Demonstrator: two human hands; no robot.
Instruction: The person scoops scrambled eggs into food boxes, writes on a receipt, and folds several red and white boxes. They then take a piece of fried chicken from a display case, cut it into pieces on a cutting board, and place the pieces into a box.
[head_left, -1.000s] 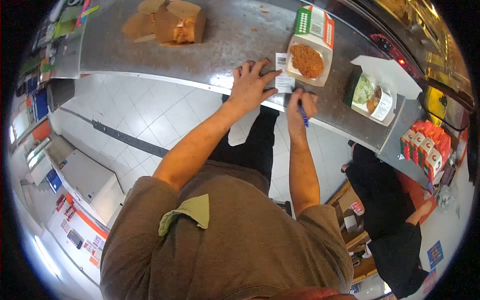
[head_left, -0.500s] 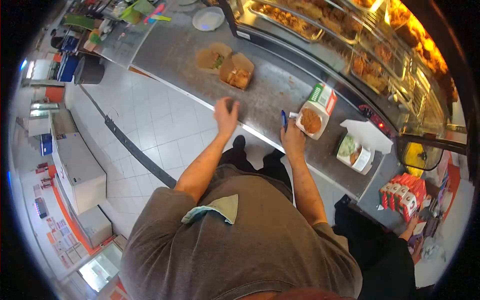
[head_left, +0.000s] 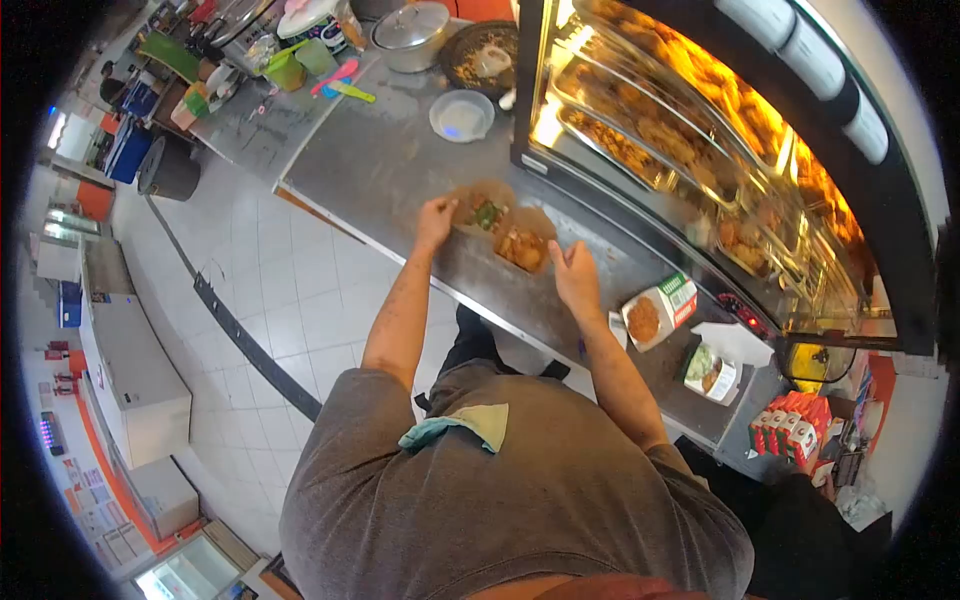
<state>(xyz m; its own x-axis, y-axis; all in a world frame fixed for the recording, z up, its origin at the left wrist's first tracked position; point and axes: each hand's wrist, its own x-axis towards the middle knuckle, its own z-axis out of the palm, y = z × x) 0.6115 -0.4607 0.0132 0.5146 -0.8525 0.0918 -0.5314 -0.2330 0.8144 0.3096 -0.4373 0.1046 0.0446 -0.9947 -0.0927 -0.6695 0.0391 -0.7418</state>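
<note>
A brown open carton [head_left: 522,240] with fried food stands on the metal counter [head_left: 390,160], joined to or touching another brown carton part [head_left: 484,208] holding something green. My left hand [head_left: 436,221] pinches the left edge of this carton. At its right side is my right hand [head_left: 575,276], thumb up against the carton's edge, fingers curled; whether they hold anything is hard to see. Farther right lies a white, red and green box [head_left: 660,308] with a fried piece. Beside my right forearm a blue pen and a small paper are partly hidden.
A heated glass display [head_left: 650,130] of fried food runs along the counter's back. A white bowl [head_left: 462,116], a lidded pot [head_left: 411,36] and a pan [head_left: 482,58] stand at the back left. At right are another open box [head_left: 715,372], red cartons [head_left: 790,425] and a person in black [head_left: 800,530].
My left hand has moved onto the brown carton's left edge. My right hand has left the pen and the white-red box and come to the brown carton's right side. The view has shifted.
</note>
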